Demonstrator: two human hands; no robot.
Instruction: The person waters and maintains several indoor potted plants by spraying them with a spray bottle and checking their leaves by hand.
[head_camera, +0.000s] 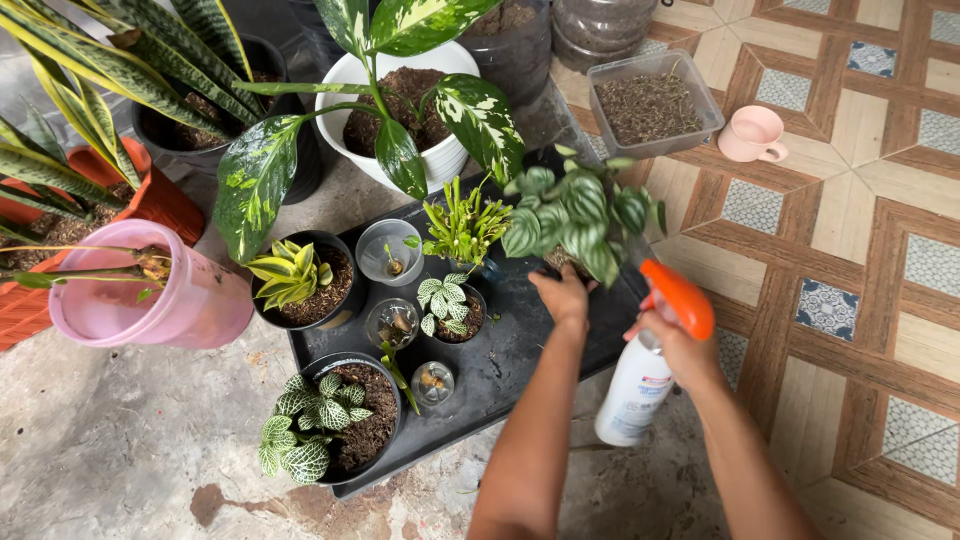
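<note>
At the far left of the frame an orange pot (150, 195) holds long striped leaves, and just below it a pink pot (150, 305) lies tilted with a thin stalk in it. Right of these, a black tray (520, 350) sits on the concrete floor. At its lower left corner a black pot of soil (365, 425) carries a veined green-and-white plant; above that, another black pot (325, 290) has a small yellow-green plant. Three small clear cups (390, 250) with sprouts stand along the tray's middle, beside a little dark pot (455, 320) with pale-veined leaves. Behind the tray, a white pot (400, 110) of brown soil holds a large speckled-leaf plant.

The left hand (563, 292) grips the base of a leafy striped plant (580, 215) at the tray's right edge. The right hand (680, 345) is clenched around a white spray bottle (640, 385) with an orange trigger, just right of the tray. In the upper right, a clear tub (655, 105) of soil stands on the tiled floor, next to a pink mug (752, 133).
</note>
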